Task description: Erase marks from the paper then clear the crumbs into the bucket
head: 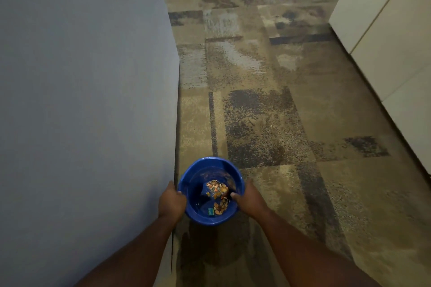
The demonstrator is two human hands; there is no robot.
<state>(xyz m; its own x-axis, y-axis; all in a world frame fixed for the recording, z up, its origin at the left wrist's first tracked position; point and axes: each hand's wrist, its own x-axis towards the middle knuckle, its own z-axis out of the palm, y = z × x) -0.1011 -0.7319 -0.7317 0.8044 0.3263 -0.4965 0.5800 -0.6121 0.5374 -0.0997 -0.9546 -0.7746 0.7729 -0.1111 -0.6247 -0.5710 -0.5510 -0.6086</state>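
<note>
A round blue bucket [198,168] is at the bottom centre, over the carpet. My left hand [171,200] grips its left rim. My right hand [249,197] grips the right rim, thumb hooked inside. On the bucket's bottom lie orange and tan shavings [218,190] and a small green piece [211,211]. No paper shows in this view.
A tall grey-blue panel [81,100] fills the left half, its edge right beside the bucket. Patterned brown and grey carpet [279,100] stretches ahead. White cabinets [384,30] line the right side.
</note>
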